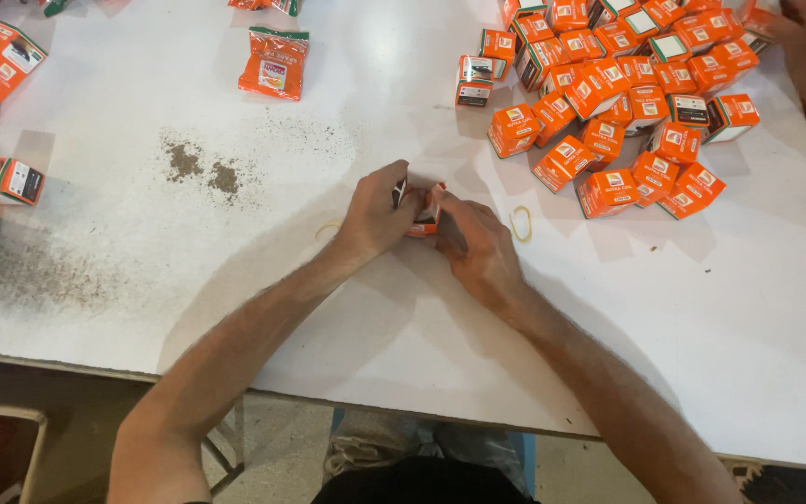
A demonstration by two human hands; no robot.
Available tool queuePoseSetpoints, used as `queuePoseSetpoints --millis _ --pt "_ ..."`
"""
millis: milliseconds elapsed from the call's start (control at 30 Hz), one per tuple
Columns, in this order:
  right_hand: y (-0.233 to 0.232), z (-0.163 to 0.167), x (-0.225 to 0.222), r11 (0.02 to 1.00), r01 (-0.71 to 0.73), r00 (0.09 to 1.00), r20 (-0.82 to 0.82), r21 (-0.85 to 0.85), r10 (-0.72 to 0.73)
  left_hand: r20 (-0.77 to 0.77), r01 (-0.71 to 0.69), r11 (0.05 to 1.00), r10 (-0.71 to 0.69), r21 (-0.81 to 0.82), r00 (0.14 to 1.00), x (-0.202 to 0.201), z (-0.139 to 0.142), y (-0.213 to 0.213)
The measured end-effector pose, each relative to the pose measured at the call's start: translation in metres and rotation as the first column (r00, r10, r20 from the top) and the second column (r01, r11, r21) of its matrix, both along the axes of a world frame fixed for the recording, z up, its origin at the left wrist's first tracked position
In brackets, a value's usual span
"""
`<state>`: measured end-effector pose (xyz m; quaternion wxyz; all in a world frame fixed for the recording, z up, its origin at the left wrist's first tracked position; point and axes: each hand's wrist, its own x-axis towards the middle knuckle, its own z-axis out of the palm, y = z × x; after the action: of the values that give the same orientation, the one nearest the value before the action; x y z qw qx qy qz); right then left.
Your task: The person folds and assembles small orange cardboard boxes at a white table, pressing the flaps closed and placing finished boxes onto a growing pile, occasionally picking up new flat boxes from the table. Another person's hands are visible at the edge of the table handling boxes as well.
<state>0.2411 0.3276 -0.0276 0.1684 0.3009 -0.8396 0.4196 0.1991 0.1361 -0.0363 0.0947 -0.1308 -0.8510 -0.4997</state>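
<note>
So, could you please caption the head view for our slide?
Both hands, left and right, hold a small orange box beside piled boxes.

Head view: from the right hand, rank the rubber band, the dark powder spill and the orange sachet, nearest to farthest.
From the right hand, which holds a small orange box together with the left hand:
1. Rubber band, just right of the hand on the white table.
2. Dark powder spill, out to the left past the left hand.
3. Orange sachet, far upper left, near the table's back edge.

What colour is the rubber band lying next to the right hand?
Yellow: the rubber band shows in the head view.
</note>
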Motion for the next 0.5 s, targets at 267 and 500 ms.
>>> queuePoseSetpoints --millis 267,500 --pt "0.005 -0.002 -0.005 0.984 -0.007 1.0 -0.016 0.18 0.011 0.444 0.089 0.762 -0.463 0.642 0.767 0.007 0.017 -0.028" --pt "-0.003 0.002 0.002 0.993 0.021 1.0 -0.006 0.118 -0.02 0.18 0.051 0.998 -0.054 0.021 0.982 0.017 0.014 -0.004"
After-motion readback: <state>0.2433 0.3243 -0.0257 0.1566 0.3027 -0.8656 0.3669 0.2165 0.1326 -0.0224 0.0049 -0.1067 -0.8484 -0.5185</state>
